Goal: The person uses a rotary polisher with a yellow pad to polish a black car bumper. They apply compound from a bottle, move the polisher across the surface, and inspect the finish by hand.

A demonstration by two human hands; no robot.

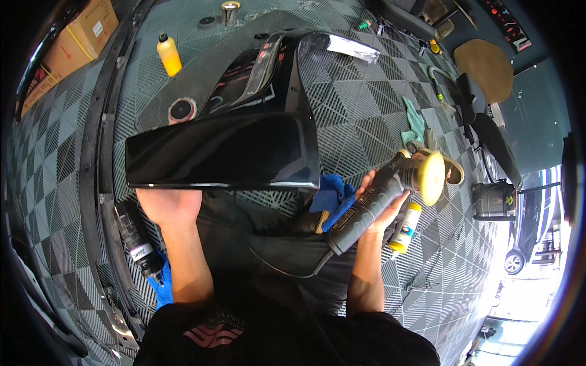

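Note:
A glossy black car body panel (223,149) lies in front of me, its curved far part reaching away over the floor. My left hand (170,208) holds its near edge from below, the fingers hidden under the panel. To the right, my right hand (390,212) is wrapped round a dark grey power polisher (360,216). Its round yellow foam pad (433,178) faces right, apart from the panel. The polisher's cord runs back across my lap. A blue cloth (336,196) is bunched just left of the polisher, and a yellow-and-white bottle (405,229) is close to my right wrist.
A black bottle (135,241) lies by my left forearm near a long dark trim strip (104,128). Beyond the panel are a yellow bottle (170,56), a round pad (182,110) and a can (229,13). A green cloth (414,122) lies right, a cardboard box (79,39) far left.

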